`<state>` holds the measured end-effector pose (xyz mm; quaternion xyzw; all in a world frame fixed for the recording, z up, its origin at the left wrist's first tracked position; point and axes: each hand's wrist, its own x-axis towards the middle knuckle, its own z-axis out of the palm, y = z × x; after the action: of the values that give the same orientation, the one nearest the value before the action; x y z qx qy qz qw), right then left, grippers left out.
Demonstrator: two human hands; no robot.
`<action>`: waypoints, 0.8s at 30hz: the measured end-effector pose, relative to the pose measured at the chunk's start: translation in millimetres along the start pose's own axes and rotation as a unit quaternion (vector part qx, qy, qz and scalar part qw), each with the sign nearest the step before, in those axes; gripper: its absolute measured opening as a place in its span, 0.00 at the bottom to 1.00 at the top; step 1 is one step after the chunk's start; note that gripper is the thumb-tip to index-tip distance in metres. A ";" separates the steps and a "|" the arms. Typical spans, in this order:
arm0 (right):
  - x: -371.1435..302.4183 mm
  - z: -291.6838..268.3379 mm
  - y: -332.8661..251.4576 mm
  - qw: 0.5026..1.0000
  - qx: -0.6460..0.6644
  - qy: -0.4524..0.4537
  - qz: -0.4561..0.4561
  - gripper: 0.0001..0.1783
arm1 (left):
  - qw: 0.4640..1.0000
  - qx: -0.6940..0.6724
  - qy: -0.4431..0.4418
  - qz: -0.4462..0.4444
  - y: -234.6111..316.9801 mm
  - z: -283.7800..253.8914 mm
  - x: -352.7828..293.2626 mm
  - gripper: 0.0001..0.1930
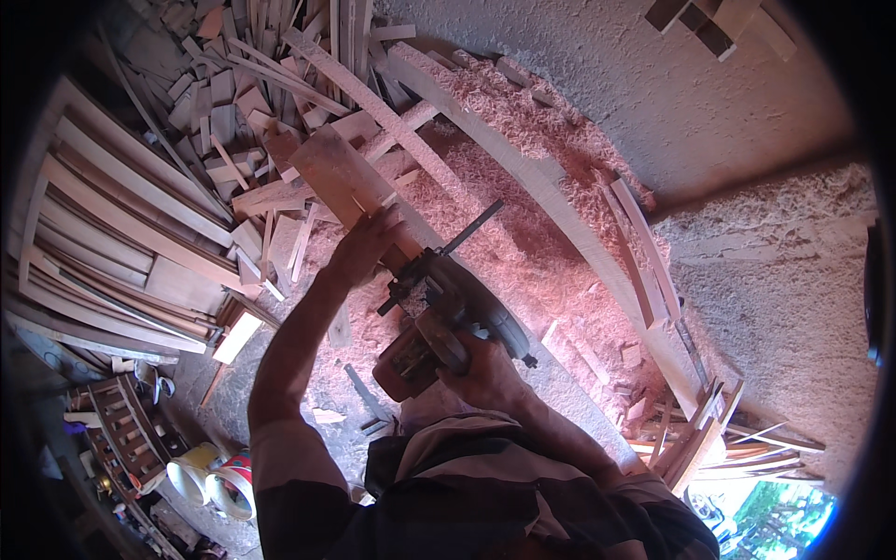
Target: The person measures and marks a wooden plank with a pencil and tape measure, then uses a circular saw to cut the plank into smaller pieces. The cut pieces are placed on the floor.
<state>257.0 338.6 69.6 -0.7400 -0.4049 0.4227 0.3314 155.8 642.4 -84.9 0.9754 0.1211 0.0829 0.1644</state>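
My right hand (485,373) is wrapped around the rear handle of a circular saw (453,313). The saw rests on a long wooden board (329,177) that runs from upper left to lower right, and a thin metal guide bar (474,227) sticks out from it. Ahead of the saw, my left hand (367,247) grips the board at its near edge, fingers lying across the top. The blade is hidden under the saw's body.
Pink shavings (551,187) cover the ground around a long pale beam (532,173). Offcuts (219,121) are heaped at the upper left, near a rack of curved boards (140,219). Buckets (231,485) stand at lower left. Wood strips (695,448) lie at lower right.
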 end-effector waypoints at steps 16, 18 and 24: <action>25.2 6.3 -1.8 0.997 0.016 0.023 -0.074 0.29 | 0.485 -0.693 0.300 -0.441 236.3 4.4 -133.2 0.27; 27.6 7.8 -4.8 0.997 0.019 0.023 -0.076 0.30 | 0.485 -0.701 0.316 -0.418 229.1 12.8 -136.2 0.27; 42.0 11.3 -17.2 0.996 0.023 0.014 -0.080 0.31 | 0.451 -0.722 0.362 -0.380 219.1 1.7 -123.8 0.27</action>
<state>254.6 384.9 64.1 -0.7030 -0.4482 0.3938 0.3871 83.5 408.5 -26.9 0.2457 0.4250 0.4151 0.7660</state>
